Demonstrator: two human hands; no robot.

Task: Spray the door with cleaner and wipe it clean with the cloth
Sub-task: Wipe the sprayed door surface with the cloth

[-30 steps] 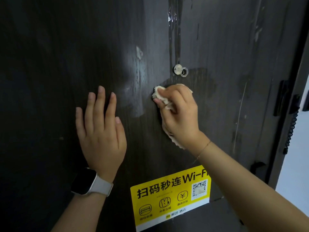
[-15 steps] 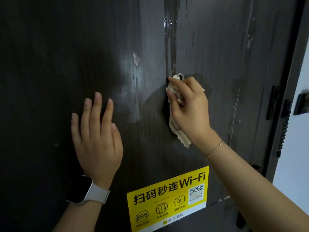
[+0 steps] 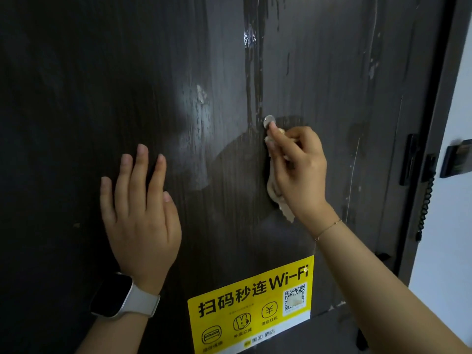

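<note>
A dark wood-grain door [image 3: 76,85] fills the view, with wet streaks running down its upper middle and a pale smeared patch left of centre. My right hand [image 3: 298,167] grips a bunched cream cloth [image 3: 274,192] and presses it to the door just under the small round peephole [image 3: 268,121]. The cloth's tail hangs below my palm. My left hand [image 3: 139,213] lies flat on the door with straight fingers, a watch on its wrist. No spray bottle is in view.
A yellow Wi-Fi sticker [image 3: 251,307] with a QR code is stuck low on the door. At the right stand the door frame [image 3: 434,149], black hardware [image 3: 410,159] and a coiled black cord [image 3: 426,200] beside a white wall.
My right hand has carried the cloth up and to the right, from below the peephole to right against it. My left hand has stayed flat on the door.
</note>
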